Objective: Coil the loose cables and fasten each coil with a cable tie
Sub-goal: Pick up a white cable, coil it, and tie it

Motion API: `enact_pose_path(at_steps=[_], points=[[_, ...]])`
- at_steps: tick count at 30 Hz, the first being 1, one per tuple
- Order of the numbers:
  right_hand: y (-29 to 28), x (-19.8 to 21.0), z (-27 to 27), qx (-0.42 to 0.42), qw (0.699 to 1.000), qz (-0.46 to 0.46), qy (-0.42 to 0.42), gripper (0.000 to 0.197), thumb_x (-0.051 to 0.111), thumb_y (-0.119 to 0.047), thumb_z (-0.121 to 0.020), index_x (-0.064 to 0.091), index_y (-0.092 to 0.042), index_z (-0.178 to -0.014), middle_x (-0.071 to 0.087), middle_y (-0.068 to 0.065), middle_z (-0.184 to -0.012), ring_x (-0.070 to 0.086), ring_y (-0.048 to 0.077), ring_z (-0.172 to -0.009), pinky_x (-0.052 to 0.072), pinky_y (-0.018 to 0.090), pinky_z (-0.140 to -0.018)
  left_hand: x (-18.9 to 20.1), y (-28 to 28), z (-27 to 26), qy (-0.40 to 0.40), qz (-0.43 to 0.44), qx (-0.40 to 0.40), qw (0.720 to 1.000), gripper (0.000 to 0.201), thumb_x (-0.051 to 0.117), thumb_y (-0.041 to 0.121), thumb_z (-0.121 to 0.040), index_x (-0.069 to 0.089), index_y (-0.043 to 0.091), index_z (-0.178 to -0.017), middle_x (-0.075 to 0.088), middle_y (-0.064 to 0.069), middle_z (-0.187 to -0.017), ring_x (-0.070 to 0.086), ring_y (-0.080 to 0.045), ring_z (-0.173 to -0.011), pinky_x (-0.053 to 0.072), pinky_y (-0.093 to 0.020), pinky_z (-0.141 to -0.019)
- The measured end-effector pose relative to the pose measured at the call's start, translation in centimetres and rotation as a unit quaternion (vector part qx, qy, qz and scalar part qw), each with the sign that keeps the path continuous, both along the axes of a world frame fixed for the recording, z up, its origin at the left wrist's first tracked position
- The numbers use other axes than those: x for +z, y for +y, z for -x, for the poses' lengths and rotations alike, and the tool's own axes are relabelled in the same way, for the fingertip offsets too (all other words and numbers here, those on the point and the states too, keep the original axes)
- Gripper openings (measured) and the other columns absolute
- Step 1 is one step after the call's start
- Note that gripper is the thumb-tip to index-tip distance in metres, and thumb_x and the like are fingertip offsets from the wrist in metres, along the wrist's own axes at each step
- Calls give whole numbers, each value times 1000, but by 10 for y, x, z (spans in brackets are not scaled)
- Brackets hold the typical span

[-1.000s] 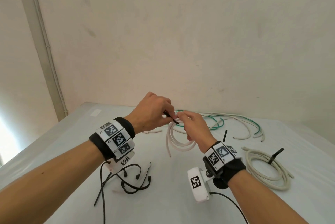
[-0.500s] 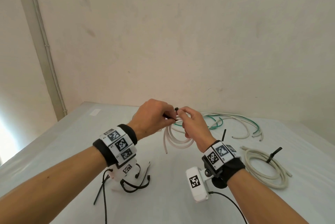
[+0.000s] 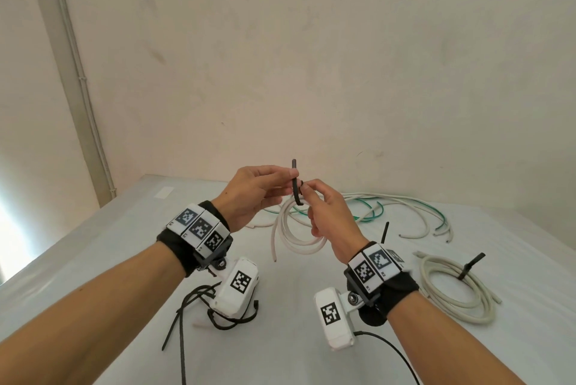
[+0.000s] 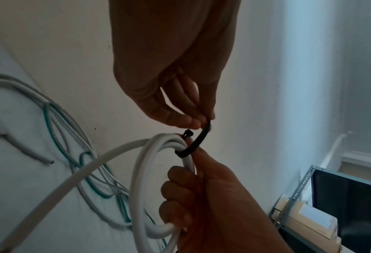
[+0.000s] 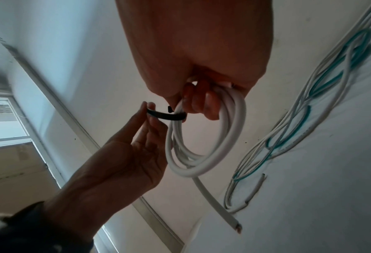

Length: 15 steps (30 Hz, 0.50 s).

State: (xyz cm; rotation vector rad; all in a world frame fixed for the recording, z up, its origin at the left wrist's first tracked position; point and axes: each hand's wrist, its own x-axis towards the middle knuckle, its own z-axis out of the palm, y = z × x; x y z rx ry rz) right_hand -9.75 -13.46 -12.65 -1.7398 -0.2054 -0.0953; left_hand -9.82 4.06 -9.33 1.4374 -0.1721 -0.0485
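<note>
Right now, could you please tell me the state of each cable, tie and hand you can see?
White coil: held off the table, not yet fastened.
Black tie: looped round the coil, loose.
Left hand: pinching the tie's tail.
Right hand: gripping the coil.
Second coil: on the table, tied.
White and green cables: loose, uncoiled.
Spare black ties: lying loose on the table.
</note>
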Motion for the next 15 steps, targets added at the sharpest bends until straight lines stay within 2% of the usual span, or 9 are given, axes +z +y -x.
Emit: enact_pose_path(at_steps=[3,6,9,15], points=[[-3,2,-1,-17,1000,-19,0,21,52,-35,-107,69,-24,-100,43,-17,-51,37,9,-52,34,25,-48,4,0,1,40,-71,-23,996,28,78,23,-89,79,3,-108,77,-6,-97,61,-8,-70,41,-21,-63],[-6,4,-3,-27,999,-26,-2,21,53,-36,-106,69,-25,-99,41,-8,-56,36,10,-52,34,25,-48,10,-4,2,61,-128,-25,990,19,79,21,-87,78,5,-98,76,-8,-92,55,-9,-64,35,-22,-59],[-6,3,-3,-24,999,-20,-8,21,53,-38,-106,68,-27,-99,36,-2,-60,33,12,-52,34,25,-47,11,-8,2,68,-133,-24,989,10,77,17,-88,77,9,-93,73,-7,-87,53,-10,-62,34,-22,-58],[-6,1,-2,-24,999,15,-37,21,52,-39,-106,69,-29,-98,41,0,-61,35,12,-51,36,27,-48,9,-11,1,71,-110,-24,991,8,77,16,-88,75,9,-90,70,-7,-82,50,-10,-60,34,-19,-54]])
